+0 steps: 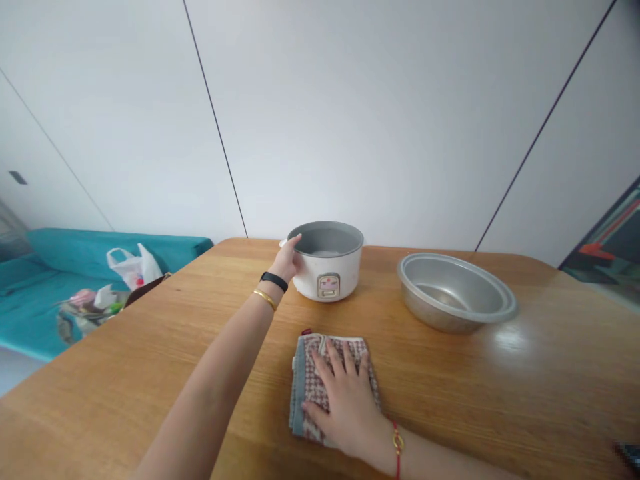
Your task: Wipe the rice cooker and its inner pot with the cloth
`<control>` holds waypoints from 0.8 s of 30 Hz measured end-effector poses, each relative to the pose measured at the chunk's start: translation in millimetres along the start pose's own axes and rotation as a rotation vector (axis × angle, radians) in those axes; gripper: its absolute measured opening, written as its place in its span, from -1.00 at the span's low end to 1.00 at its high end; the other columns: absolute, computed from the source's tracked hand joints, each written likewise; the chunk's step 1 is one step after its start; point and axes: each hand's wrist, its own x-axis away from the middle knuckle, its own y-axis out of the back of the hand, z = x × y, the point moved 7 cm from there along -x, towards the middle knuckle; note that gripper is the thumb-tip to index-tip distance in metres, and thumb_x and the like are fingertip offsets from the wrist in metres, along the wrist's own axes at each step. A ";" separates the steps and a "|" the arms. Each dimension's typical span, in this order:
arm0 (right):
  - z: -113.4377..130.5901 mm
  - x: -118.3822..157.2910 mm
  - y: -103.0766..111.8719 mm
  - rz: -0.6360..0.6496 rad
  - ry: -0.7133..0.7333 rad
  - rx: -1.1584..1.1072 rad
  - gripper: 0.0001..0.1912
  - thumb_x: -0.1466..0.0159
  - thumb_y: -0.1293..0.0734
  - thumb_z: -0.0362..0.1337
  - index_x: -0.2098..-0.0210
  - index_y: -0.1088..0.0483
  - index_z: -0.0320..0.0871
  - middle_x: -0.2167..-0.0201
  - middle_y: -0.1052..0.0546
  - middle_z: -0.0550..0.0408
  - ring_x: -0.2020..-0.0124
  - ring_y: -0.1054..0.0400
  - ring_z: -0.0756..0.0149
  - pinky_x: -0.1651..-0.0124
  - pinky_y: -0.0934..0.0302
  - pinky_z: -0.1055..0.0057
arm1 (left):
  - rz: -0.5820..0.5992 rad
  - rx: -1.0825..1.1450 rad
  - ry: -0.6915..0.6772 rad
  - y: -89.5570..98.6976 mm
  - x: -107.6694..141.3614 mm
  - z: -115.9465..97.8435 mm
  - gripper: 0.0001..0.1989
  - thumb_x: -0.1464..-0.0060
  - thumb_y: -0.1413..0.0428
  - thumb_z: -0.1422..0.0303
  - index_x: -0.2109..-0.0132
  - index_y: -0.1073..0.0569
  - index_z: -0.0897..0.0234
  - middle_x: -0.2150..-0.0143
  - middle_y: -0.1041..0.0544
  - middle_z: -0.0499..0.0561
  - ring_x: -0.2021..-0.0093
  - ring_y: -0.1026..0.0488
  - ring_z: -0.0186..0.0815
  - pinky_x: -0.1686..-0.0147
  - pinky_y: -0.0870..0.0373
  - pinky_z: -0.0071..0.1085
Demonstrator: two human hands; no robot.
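Note:
My left hand (289,259) reaches out to a white rice cooker (345,267) and grips its left side, the thumb at the rim and the other fingers hidden behind. The cooker has no lid on; its grey inside and a small front switch panel (329,285) show. Nearer to me lies a folded checked cloth (306,387) with a blue edge. Flat on that cloth rests my right hand (347,403), fingers spread. To the right of the cooker sits a silver metal basin (455,323), apart from both hands.
All of this stands on a wooden table (215,373) against a white panelled wall (350,120). At the left is a teal sofa (115,243) with a white plastic bag (133,267) and assorted items. A dark object (627,457) shows at the lower right edge.

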 end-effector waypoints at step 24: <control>-13.7 -12.1 12.6 0.023 0.063 -0.013 -0.03 -0.20 -0.45 0.25 -0.49 -0.18 0.13 -0.52 -0.03 0.01 -0.46 0.18 -0.43 -0.36 0.31 -0.51 | -0.129 0.099 -0.180 26.4 -13.6 20.1 -0.72 0.46 -0.03 0.62 0.47 -0.25 0.26 0.51 -0.32 -0.13 0.45 -0.28 -0.40 0.44 -0.17 -0.49</control>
